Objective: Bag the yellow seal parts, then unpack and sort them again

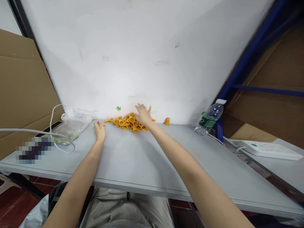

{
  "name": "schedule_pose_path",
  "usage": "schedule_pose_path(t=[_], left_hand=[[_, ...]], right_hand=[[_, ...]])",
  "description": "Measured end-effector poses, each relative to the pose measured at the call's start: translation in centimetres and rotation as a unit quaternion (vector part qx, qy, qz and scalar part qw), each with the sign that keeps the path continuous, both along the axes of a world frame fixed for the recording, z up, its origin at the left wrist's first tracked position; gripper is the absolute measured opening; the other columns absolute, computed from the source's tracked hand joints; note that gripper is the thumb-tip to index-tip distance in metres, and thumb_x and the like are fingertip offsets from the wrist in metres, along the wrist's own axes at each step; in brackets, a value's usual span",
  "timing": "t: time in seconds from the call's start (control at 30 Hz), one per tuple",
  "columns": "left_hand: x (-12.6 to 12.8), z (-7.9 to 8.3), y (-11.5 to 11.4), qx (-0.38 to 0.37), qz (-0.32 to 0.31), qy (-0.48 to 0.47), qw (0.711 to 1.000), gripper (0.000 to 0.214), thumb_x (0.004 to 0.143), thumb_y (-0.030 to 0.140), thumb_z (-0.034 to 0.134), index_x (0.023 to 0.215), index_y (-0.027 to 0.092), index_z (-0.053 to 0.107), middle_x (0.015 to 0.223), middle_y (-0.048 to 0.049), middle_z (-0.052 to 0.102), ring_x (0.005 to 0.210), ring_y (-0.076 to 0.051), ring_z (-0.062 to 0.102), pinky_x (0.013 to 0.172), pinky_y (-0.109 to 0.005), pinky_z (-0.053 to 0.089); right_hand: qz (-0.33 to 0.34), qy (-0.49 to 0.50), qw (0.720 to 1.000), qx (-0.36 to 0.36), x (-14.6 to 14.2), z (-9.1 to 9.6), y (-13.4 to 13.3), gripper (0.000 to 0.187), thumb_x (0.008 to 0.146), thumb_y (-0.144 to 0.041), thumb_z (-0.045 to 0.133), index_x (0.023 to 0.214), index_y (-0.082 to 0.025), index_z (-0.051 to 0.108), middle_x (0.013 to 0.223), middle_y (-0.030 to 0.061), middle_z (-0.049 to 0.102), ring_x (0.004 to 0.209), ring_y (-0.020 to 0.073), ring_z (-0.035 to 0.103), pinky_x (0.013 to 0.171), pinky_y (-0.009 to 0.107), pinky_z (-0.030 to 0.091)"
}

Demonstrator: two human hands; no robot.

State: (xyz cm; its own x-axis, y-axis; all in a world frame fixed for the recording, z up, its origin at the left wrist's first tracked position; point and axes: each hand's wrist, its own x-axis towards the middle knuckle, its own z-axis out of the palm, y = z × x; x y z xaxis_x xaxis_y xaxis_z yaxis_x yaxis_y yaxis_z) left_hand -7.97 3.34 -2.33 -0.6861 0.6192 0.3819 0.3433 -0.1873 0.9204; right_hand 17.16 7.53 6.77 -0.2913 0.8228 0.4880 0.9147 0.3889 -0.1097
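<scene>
With the worktop (128, 158) read as a clock face, twelve at its far edge, the pile of yellow flared pieces (131, 119) is found at twelve o'clock, heaped close to the white panel (142, 63). Most of the open mouths in view are turned toward six.

The right hand (143, 114) is held at the one-o'clock side of the pile with its fingers spread; nothing is seen to be gripped by it, and whether the pieces beneath are touched cannot be told. The left hand (99, 128) is placed near eleven, just beside the pile, with its fingers curled in. A bit of yellow is shown at its fingertips — whether it is pinched or only lies against them cannot be made out.

A single upright yellow piece (167, 121) is set apart at one o'clock, a plastic bottle (207, 122) is leaned at two, and a clear bag (68, 129) is spread at ten.

The step in hand is judged to be the sorting or gathering of the pieces by both hands. For the next move, the spread fingers would need to be closed on one piece without the heap being toppled — a light touch is called for, since such pieces could easily be rolled.
</scene>
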Motion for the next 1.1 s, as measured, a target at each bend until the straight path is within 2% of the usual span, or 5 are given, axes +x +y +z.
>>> schedule_pose_path(t=[0.13,0.33,0.53,0.73,1.1], left_hand=[[0.2,0.4,-0.3,-0.118,0.061,0.060,0.989,0.020,0.092,0.033,0.036,0.103,0.024,0.050,0.122,-0.0132,0.058,0.120,-0.028,0.050,0.102,-0.047,0.037],[0.5,0.3,-0.3,-0.269,0.085,0.112,0.953,0.031,0.083,0.024,0.046,0.113,0.027,0.054,0.136,-0.0143,0.051,0.130,-0.032,0.044,0.104,-0.053,0.034],[0.7,-0.3,-0.5,-0.368,0.019,0.236,0.899,0.047,0.076,0.011,0.046,0.121,0.022,0.056,0.149,-0.0180,0.039,0.134,-0.032,0.041,0.108,-0.054,0.028],[1.3,0.3,-1.4,-0.392,-0.009,0.338,0.856,0.036,0.078,0.017,0.046,0.110,0.021,0.063,0.134,-0.0191,0.053,0.128,-0.035,0.046,0.103,-0.057,0.029],[1.8,0.5,-1.9,-0.361,-0.016,0.390,0.847,0.033,0.087,0.024,0.039,0.102,0.020,0.068,0.117,-0.0201,0.061,0.116,-0.036,0.052,0.098,-0.057,0.031]], right_hand=[[-0.119,0.113,0.985,0.045,7.8,-2.2,1.9,0.042,0.087,-0.018,0.038,0.123,-0.012,0.058,0.134,0.0194,0.052,0.125,0.0318,0.046,0.111,0.063,0.016],[-0.278,0.178,0.941,-0.070,15.3,-8.3,2.4,0.039,0.085,-0.023,0.043,0.119,-0.019,0.063,0.135,0.0176,0.048,0.125,0.0331,0.044,0.105,0.060,0.030],[-0.281,0.129,0.932,-0.189,16.3,-10.5,3.0,0.050,0.096,-0.038,0.032,0.142,-0.027,0.047,0.155,0.0152,0.030,0.143,0.0323,0.027,0.111,0.062,0.021],[-0.278,0.089,0.927,-0.236,16.6,-10.5,3.9,0.055,0.099,-0.046,0.021,0.149,-0.031,0.038,0.161,0.0126,0.021,0.147,0.0325,0.020,0.112,0.066,0.014],[-0.280,0.067,0.928,-0.236,17.1,-10.7,5.0,0.056,0.098,-0.049,0.020,0.149,-0.033,0.038,0.157,0.0122,0.032,0.142,0.0341,0.029,0.108,0.069,0.020]])
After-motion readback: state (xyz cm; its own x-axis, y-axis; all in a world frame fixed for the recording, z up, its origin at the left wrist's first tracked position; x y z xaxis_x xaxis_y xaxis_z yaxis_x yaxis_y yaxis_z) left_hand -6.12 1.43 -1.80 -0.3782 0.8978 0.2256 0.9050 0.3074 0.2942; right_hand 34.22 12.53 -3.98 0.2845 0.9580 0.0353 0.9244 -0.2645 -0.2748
